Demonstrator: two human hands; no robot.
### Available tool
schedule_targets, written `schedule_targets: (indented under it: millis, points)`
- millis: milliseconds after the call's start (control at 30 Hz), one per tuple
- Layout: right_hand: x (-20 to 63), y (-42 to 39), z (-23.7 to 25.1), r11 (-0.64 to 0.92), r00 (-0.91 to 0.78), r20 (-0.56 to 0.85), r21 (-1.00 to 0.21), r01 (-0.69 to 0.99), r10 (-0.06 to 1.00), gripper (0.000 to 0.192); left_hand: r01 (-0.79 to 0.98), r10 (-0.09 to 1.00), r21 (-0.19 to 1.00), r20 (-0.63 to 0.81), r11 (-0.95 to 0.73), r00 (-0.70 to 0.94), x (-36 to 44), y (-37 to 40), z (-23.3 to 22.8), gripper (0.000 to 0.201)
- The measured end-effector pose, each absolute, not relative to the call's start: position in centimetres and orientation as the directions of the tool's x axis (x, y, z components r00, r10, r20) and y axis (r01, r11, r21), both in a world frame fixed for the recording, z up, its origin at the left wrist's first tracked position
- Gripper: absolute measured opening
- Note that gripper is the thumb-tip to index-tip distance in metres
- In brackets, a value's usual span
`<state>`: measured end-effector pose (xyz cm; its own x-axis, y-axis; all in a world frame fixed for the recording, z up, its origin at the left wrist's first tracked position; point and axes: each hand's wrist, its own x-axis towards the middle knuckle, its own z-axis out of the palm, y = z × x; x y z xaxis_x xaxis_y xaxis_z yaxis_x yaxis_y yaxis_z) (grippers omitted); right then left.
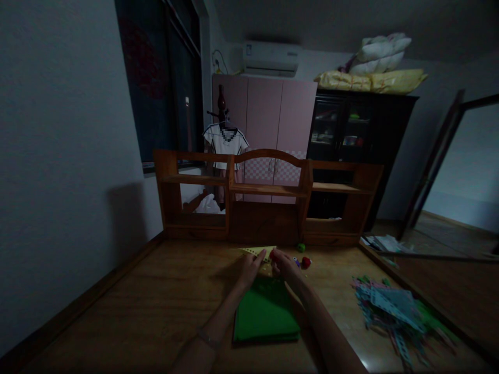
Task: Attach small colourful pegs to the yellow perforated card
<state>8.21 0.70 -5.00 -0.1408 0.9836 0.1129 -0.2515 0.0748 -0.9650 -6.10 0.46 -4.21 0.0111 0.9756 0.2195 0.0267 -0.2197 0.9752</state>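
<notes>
Green pad (267,317) lies flat nr the mid of the desk's (187,306) near edge, btwn the forearms; heap of colored plastic pcs (393,306), mostly blue, pink & green, sits along the desk's R edge, toward the near R corner; just past the pad, L hand (252,266) has a narrow grip on a yellow pc (255,250) w/ a row of holes, held up over mid-desk, toward the far edge; R hand (286,264) pinches a small red bit (273,255) at the yellow pc's R end, exact contact too dim to tell; just R of that hand, a purple bit (297,263) & red ball (306,262); green ball (301,248) is farther back, nr the wooden shelf unit (268,190) along the far edge.
</notes>
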Motion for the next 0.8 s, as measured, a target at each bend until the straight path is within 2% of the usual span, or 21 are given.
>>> schedule_targets:
  millis: [167,367,600,800]
  points:
    - [8.4,0.7,-5.2,0.076,-0.191,0.136,-0.953,-0.293,0.972,0.035,0.089,0.968,0.965,0.249,-0.246,-0.018,-6.1,0.4,-4.2,0.047]
    - [8.5,0.9,-5.3,0.046,-0.142,0.085,-0.965,-0.259,0.986,0.040,0.100,0.950,0.945,0.311,-0.312,0.030,-6.1,0.2,-4.2,0.047]
    - [8.4,0.6,-5.0,0.090,-0.192,0.136,-0.969,-0.231,0.972,0.036,0.020,0.955,0.957,0.289,-0.291,0.068,-6.0,0.7,-4.9,0.049]
    - [8.5,0.5,-4.7,0.088,-0.277,0.159,-0.964,-0.250,0.947,0.031,0.103,0.948,0.942,0.316,-0.318,0.035,-6.0,0.9,-5.2,0.048]
